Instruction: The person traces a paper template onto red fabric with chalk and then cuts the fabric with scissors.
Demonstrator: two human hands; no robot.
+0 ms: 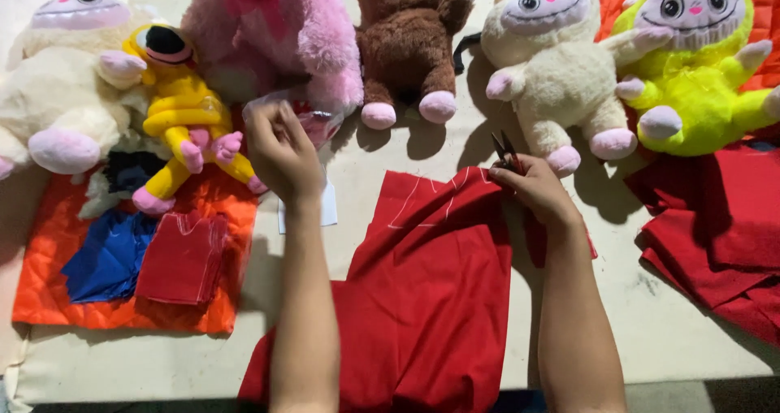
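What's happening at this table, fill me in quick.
A person works at a table lined with plush toys. The right hand grips small scissors at the top edge of a red cloth marked with pale lines. The left hand reaches up to a clear plastic bag below the pink plush toy. More red fabric is piled at the right; an orange quilted piece with red and blue cut pieces lies at the left.

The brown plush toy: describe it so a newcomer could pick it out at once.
Along the table's far edge sits a row of plush toys. The brown plush toy is in the middle, between the pink plush toy and the cream plush toy. It alone has dark brown fur, with pink feet.
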